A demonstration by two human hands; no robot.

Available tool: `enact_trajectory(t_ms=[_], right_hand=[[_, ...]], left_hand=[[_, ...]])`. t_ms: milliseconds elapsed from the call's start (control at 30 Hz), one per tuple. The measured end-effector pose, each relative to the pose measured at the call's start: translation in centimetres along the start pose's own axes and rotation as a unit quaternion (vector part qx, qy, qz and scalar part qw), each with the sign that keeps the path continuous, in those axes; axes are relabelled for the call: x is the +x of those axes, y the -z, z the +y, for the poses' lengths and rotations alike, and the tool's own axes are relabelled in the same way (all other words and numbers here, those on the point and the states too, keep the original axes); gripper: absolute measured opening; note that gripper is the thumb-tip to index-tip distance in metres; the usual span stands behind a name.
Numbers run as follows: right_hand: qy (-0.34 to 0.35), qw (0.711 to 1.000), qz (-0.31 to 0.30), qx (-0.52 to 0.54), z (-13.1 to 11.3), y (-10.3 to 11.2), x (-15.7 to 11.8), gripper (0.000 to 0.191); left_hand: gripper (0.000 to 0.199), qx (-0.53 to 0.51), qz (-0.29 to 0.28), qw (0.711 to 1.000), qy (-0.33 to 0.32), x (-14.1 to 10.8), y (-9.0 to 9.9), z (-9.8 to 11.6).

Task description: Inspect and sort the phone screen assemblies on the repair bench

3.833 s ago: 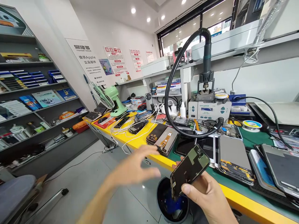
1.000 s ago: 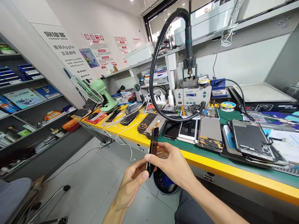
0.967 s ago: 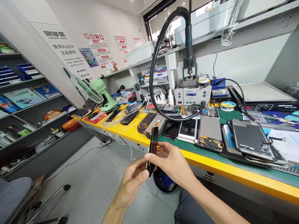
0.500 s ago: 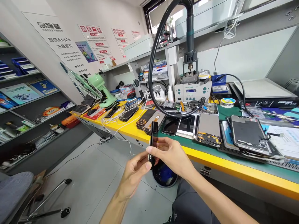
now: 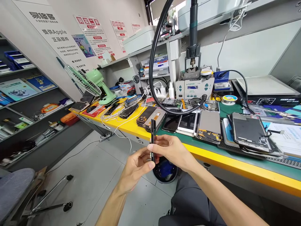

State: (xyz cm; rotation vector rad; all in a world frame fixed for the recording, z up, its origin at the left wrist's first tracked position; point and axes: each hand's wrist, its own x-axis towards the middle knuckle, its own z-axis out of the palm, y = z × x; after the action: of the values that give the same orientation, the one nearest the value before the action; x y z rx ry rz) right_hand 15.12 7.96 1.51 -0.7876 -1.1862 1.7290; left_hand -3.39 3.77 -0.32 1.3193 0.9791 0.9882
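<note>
A thin black phone stands edge-on between my hands, its narrow side turned toward me with small light openings along it. My left hand grips its lower end, the thumb lying across the near edge. From the right, my right hand pinches the middle, thumb in front and fingers behind. Parts of the fingers are hidden behind the phone. It is held in front of the workbench's yellow edge, near a stack of phone screens on the bench.
On the bench lie a black phone, a white phone and piled screens. Behind them stands a hot-air station with a looping black hose. A green fan is at left; a bin sits below.
The phone has turned slightly, so it looks narrower and more edge-on. Both hands keep their grip on it. The camera view has shifted a little.
</note>
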Motion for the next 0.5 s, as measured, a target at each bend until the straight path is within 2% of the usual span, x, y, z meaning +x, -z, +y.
enact_trajectory(t_ms=[233,333,400,433,500], right_hand=[[-0.001,1.0,-0.017,0.021,-0.1,0.3,0.1,0.046],[0.011,0.999,-0.017,0.031,0.0,0.8,0.0,0.047],[0.013,1.0,-0.002,0.02,0.0,1.2,-0.2,0.045],[0.009,1.0,0.013,0.011,-0.1,1.5,-0.4,0.045],[-0.004,0.999,0.043,-0.001,-0.3,1.8,-0.7,0.047]], left_hand=[[0.049,0.013,-0.014,1.0,-0.008,0.0,-0.8,1.1],[0.059,0.056,-0.039,0.998,-0.009,0.0,-0.3,2.0],[0.067,0.113,-0.044,0.993,-0.008,0.9,1.6,3.2],[0.067,0.15,-0.03,0.988,-0.007,1.9,3.1,3.9],[0.051,0.245,0.06,0.968,-0.007,4.9,7.0,5.5]])
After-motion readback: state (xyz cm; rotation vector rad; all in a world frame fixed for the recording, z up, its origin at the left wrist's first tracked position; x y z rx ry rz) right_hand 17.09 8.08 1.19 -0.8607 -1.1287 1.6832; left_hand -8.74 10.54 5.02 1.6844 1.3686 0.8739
